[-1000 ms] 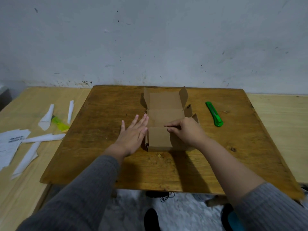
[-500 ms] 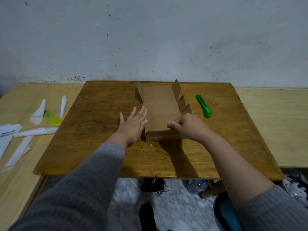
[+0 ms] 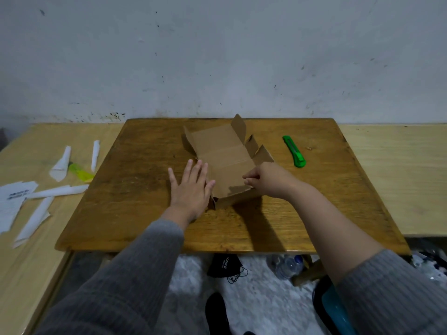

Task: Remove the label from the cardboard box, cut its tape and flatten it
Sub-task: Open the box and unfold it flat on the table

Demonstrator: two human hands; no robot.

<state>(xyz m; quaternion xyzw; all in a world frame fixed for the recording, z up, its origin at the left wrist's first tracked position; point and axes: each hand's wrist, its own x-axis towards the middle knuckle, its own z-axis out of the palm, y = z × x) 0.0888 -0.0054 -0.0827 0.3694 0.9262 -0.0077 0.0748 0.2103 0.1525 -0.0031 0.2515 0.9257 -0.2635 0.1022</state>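
- The right hand (image 3: 268,180) covers the cardboard box's (image 3: 225,155) near right corner.
- Print on the white paper scraps (image 3: 14,201), cut by the left edge, is perhaps too blurred to read.

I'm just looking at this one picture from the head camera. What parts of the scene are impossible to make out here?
- Print on the white paper, head view: blurred and too small to read.
- Near left corner of the cardboard box: covered by the left hand.
- Near right edge of the box: hidden by the right hand; its fingertips' grip is unclear.
- Green cutter: too small to tell if the blade is out.
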